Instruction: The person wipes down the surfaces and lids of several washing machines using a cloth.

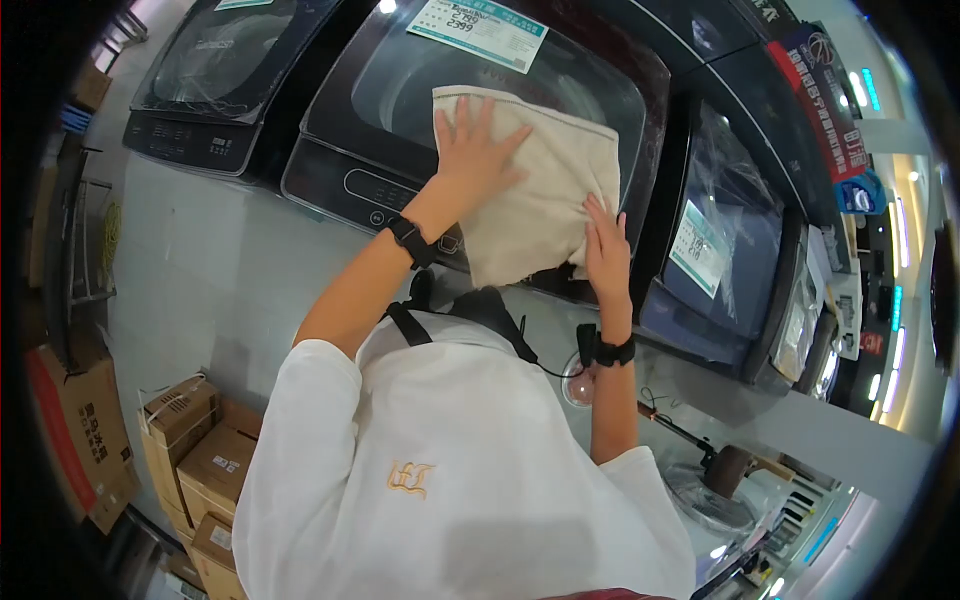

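A beige cloth (545,185) with a dark stitched edge lies spread over the lid and front panel of a dark top-loading washing machine (345,130). My left hand (475,150) rests on the cloth's upper left part, palm down with its fingers spread. At the right edge of the cloth is my right hand (608,250), its fingers stretched out and touching the fabric, which creases beside them. The underside of that hand is hidden. Part of the control panel (375,190) shows left of the cloth. A price label (478,33) sits on the lid above it.
More washing machines stand close on the left (205,80) and right (715,260). Cardboard boxes (215,465) are stacked on the floor at lower left. A fan (710,495) stands at lower right. A red and black sign (820,100) is at upper right.
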